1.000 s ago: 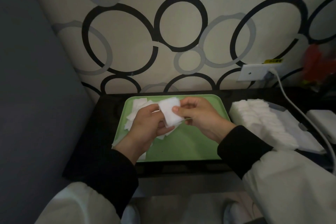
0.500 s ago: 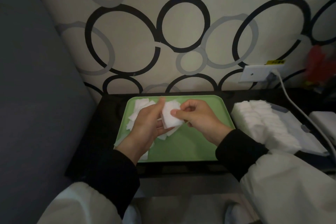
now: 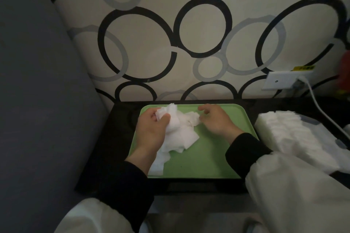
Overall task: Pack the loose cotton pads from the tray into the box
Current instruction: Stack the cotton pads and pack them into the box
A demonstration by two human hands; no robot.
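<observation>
A green tray [image 3: 204, 159] lies on a dark table, with several loose white cotton pads [image 3: 181, 138] heaped in its left half. My left hand [image 3: 151, 128] is closed on a small stack of cotton pads [image 3: 168, 114] above the heap. My right hand [image 3: 216, 121] hovers over the tray's far middle, fingers curled, its fingertips touching a pad at the heap's right edge. To the right of the tray sits the box [image 3: 320, 136], filled with a long row of white pads [image 3: 284, 130].
A white cable [image 3: 322, 111] runs from a wall socket [image 3: 282, 81] down past the box. A grey cushion [image 3: 37, 100] fills the left side. The dark table edge [image 3: 189, 185] lies just in front of the tray. My white sleeves cover the foreground.
The pad stack held between both hands is now in my left hand alone. My right hand has let go and moved right, lowering to the heap.
</observation>
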